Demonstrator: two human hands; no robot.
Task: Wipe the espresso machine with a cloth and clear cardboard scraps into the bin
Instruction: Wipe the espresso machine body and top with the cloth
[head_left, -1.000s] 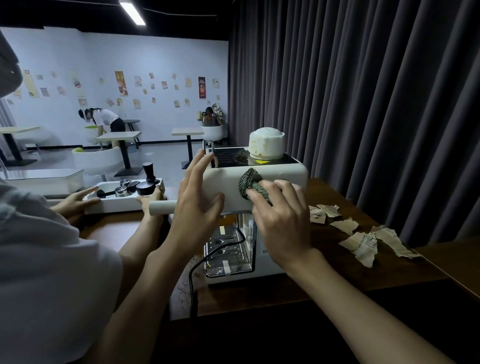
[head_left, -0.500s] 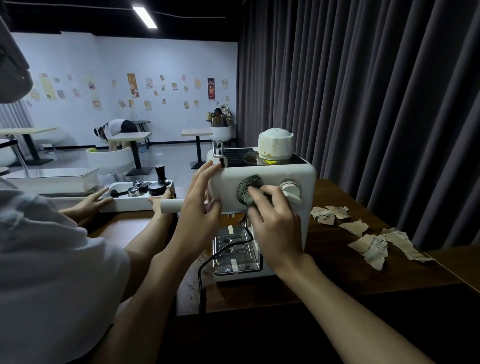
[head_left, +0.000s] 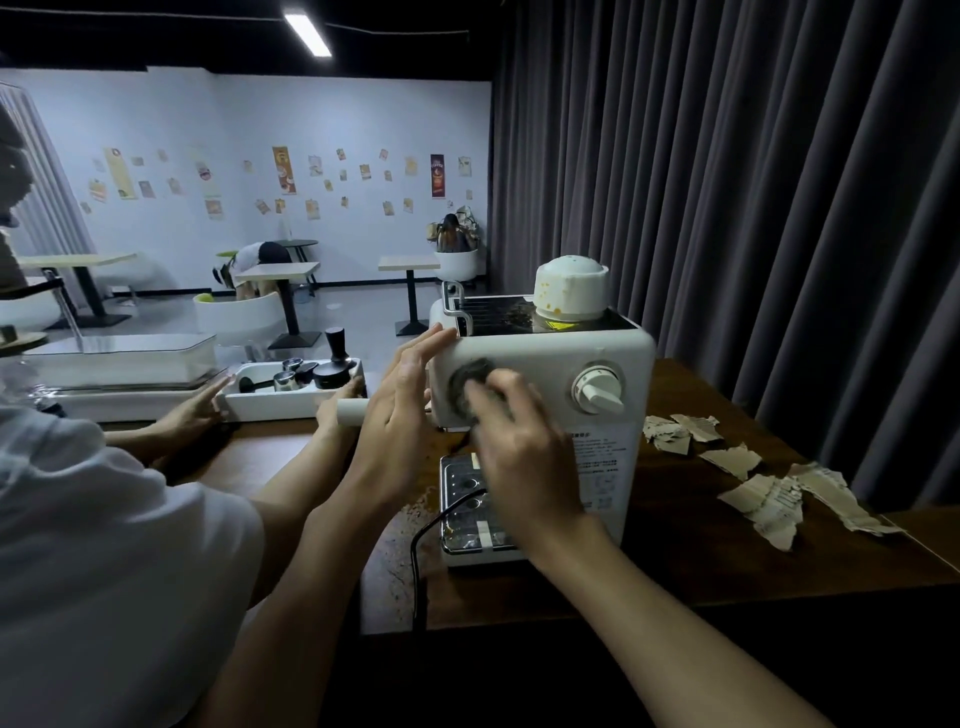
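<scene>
espresso machine (head_left: 540, 364) on brown table (head_left: 675, 561), dark curtain (head_left: 753, 182) behind

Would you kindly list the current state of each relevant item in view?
Espresso machine: upright on the table, front being wiped.
Cloth: bunched, pressed against the machine front.
Right hand: grip shut on cloth.
Left hand: open, steadying the machine's side.
Cardboard scraps: scattered on the table, uncleared.

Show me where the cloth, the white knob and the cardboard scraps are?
cloth (head_left: 466, 383), head view, dark bunched part left of the fingers.
white knob (head_left: 597, 391), head view, its middle.
cardboard scraps (head_left: 768, 503), head view, biggest piece.
</scene>
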